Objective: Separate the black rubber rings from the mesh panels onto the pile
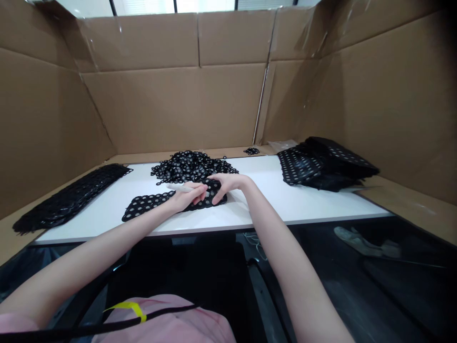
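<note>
Black ringed strip (143, 204) lies near the front edge of the white tabletop (266, 190), the broad surface carrying everything here. On that surface, the long dark stack (74, 197) sits toward the left and the folded black bundle (323, 164) toward the right, with the heap of loose rings (193, 164) just beyond the strip. The strip itself looks light and thin, probably bendy, with a smooth face that could slide if pushed; its scalloped rim may snag or spring up. It is likely best held flat across its width, close to where the work is, rather than lifted by one corner. The right hand (231, 182) does roughly that, thumb and fingers spread open over the strip's right end. The left hand (185, 197) is closed around a slim white pen-like tool (174, 187), over the strip; what its tip touches is too small to tell.
</note>
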Demonstrator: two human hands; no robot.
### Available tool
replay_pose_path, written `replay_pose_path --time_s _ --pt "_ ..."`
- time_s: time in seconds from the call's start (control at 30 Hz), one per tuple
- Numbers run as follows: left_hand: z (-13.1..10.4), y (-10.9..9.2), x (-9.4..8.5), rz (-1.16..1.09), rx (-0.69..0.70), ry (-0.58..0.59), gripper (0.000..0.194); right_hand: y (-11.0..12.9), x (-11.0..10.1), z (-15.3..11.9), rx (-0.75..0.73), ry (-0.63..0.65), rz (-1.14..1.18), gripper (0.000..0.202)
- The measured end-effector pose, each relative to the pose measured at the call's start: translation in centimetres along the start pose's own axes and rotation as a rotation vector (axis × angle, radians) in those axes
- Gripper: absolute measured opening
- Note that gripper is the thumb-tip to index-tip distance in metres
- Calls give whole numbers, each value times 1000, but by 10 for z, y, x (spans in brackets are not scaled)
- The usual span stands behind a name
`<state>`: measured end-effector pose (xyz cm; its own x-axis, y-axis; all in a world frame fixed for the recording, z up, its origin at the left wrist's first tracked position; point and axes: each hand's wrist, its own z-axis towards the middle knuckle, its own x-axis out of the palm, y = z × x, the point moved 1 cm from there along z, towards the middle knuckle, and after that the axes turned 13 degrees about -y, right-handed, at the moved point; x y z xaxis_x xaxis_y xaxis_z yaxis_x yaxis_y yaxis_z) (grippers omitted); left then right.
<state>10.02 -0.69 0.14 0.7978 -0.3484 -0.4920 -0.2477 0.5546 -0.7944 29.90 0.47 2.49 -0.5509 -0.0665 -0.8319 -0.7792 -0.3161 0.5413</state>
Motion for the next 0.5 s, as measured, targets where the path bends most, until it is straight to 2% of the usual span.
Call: replay_pose_path --time_s 0.07,0.17,0.37,0.5 --pt "-1 0 -1 -21 2 -25 45 0 0 -1 31 35 -23 105" --pt "-2 -3 -2 -98 -36 -62 46 2 0 -1 27 57 -10 102" --pt "-4 -8 -1 -104 -73 55 46 2 0 0 -42 53 11 82" --pt "-2 -6 1 -89 -73 64 47 2 0 1 -59 69 28 73"
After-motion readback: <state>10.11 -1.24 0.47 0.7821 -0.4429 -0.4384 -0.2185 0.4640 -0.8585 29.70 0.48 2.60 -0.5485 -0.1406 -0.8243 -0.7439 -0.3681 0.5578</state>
